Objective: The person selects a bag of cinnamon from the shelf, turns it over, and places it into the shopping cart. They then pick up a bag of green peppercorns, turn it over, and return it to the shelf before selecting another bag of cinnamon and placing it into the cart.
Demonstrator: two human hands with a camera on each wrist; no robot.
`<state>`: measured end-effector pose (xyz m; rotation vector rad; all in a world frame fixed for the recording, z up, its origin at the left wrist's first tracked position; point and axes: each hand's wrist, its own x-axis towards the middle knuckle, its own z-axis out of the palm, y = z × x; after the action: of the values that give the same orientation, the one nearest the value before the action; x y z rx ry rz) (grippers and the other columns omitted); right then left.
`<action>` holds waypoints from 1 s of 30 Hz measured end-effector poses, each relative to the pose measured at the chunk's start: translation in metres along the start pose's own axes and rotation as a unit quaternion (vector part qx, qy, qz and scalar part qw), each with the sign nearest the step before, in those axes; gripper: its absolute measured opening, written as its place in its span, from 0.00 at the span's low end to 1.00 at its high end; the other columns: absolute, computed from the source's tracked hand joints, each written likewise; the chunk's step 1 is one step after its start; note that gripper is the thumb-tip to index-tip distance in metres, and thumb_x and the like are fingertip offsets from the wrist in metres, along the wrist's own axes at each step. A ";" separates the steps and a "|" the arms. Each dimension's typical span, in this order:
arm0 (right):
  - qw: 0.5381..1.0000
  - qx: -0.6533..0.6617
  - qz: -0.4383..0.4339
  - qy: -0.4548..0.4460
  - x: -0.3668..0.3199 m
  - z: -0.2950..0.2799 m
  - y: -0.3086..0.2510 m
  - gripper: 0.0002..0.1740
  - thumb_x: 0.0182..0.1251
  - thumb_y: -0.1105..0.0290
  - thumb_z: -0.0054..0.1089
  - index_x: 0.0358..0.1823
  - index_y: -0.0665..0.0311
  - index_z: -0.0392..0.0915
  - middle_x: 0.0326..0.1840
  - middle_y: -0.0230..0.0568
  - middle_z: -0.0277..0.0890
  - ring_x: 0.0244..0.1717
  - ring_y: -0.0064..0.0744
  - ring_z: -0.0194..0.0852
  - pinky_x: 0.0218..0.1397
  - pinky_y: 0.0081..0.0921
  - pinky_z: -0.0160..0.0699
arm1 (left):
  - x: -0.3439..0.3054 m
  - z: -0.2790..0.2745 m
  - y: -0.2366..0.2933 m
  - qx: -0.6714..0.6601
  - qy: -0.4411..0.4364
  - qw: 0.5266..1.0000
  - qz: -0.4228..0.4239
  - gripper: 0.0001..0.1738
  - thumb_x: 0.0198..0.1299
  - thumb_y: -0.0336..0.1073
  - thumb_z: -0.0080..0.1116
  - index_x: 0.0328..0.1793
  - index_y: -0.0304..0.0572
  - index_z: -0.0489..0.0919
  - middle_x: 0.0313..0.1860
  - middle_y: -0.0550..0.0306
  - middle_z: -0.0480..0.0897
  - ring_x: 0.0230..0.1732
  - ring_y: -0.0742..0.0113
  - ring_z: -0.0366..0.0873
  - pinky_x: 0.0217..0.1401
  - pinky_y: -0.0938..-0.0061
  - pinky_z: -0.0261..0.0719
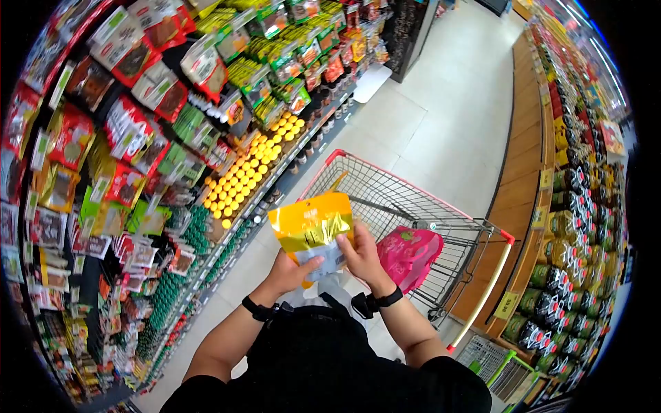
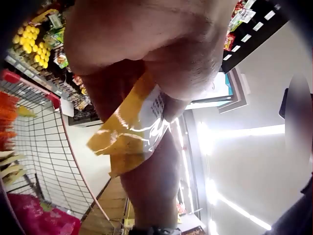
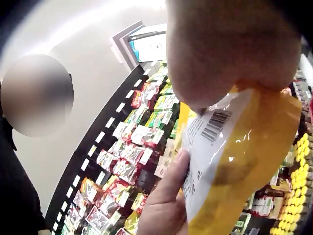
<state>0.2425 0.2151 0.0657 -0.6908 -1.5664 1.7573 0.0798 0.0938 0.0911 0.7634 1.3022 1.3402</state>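
Observation:
A yellow and gold plastic pouch point(image 1: 311, 224) is held up in front of the body by both hands. My left hand point(image 1: 288, 270) grips its lower left side, the thumb lying across the printed face. At the right side my right hand point(image 1: 363, 256) pinches the pouch, thumb in front and fingers behind. In the right wrist view, a white panel with a barcode point(image 3: 215, 126) shows on the pouch point(image 3: 234, 166), and the left thumb presses beside it. The left wrist view shows the pouch point(image 2: 129, 132) partly covered by the near hand.
A shopping cart point(image 1: 385, 180) stands just ahead, with a pink bag point(image 1: 411, 256) inside. Shelves of hanging packets point(image 1: 131, 141) and yellow-capped bottles point(image 1: 241, 177) line the left. Jars point(image 1: 551, 303) fill the right shelf. The tiled aisle point(image 1: 447, 103) runs ahead between them.

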 end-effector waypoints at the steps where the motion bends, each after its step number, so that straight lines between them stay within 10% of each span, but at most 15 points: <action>1: 1.000 -0.004 -0.024 0.003 0.006 0.011 -0.006 0.16 0.76 0.73 0.56 0.61 0.69 0.70 0.56 0.37 0.75 0.55 0.23 0.72 0.57 0.22 0.72 | -0.006 -0.002 0.005 0.010 0.016 1.000 0.007 0.26 0.64 0.28 0.65 0.68 0.35 0.73 0.61 0.54 0.82 0.61 0.67 0.79 0.63 0.68 0.78; 6: 0.922 -0.327 -0.190 0.084 0.014 0.049 -0.038 0.28 0.57 0.73 0.71 0.58 0.66 0.70 0.55 0.49 0.72 0.54 0.41 0.74 0.56 0.30 0.74 | -0.026 -0.030 0.021 0.137 0.105 0.981 0.086 0.22 0.64 0.28 0.65 0.64 0.33 0.77 0.58 0.53 0.84 0.58 0.66 0.82 0.60 0.68 0.80; 14: 0.952 -0.164 -0.133 -0.220 0.004 0.153 -0.046 0.50 0.60 0.59 0.75 0.77 0.69 0.54 0.75 0.50 0.60 0.78 0.44 0.57 0.76 0.39 0.63 | -0.096 -0.071 0.054 0.245 0.229 0.914 0.228 0.30 0.61 0.36 0.67 0.68 0.32 0.75 0.69 0.41 0.77 0.65 0.50 0.78 0.64 0.64 0.76; 17: 0.964 0.059 0.011 -0.260 -0.003 0.194 -0.043 0.41 0.64 0.67 0.72 0.75 0.68 0.59 0.72 0.48 0.66 0.69 0.40 0.69 0.72 0.37 0.70 | -0.138 -0.100 0.050 0.282 0.222 0.897 0.257 0.31 0.59 0.38 0.67 0.69 0.33 0.75 0.77 0.40 0.66 0.69 0.45 0.72 0.70 0.60 0.70; 24: 0.957 0.003 0.123 -0.261 -0.024 0.288 -0.041 0.17 0.71 0.76 0.63 0.58 0.70 0.73 0.45 0.36 0.80 0.42 0.25 0.80 0.47 0.26 0.82 | -0.229 -0.179 0.040 0.291 0.457 0.825 0.164 0.46 0.50 0.36 0.76 0.74 0.38 0.65 0.62 0.42 0.78 0.61 0.54 0.78 0.64 0.64 0.74; 30: 0.922 -0.067 0.063 -0.376 -0.048 0.371 -0.021 0.12 0.72 0.74 0.62 0.52 0.69 0.75 0.37 0.32 0.80 0.34 0.19 0.79 0.37 0.21 0.80 | -0.308 -0.229 0.014 0.085 0.335 0.930 0.128 0.27 0.57 0.34 0.73 0.61 0.35 0.77 0.50 0.53 0.86 0.49 0.67 0.84 0.54 0.69 0.81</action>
<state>-0.0076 -0.0551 0.1348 -0.1586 -2.1933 2.1728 -0.0694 -0.2589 0.1276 0.6221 1.9229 1.8088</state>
